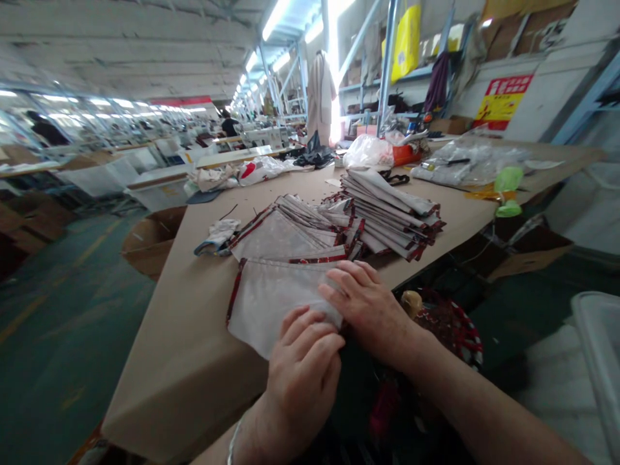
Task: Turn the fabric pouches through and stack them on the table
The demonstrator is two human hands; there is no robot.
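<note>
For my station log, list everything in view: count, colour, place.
Cloth piece: 1, pale grey, red-edged, under both hands
Cloth stacks: at least 2, same colours, beyond it
Table: 1, tan, beneath cloth
Crumpled cloth: 1, white-blue, left of stacks
Plastic bags: several, clear and white, table's far side
Green object: 1, light green, table's right edge
Coat: 1, beige, beyond table
Hanging bag: 1, yellow, upper right
Poster: 1, red-yellow, right wall
Cardboard boxes: several, brown, mostly floor
People: at least 2, dark-clothed, background
Left hand: 1, bare, cloth's near edge
Right hand: 1, bare, cloth's right end
</note>
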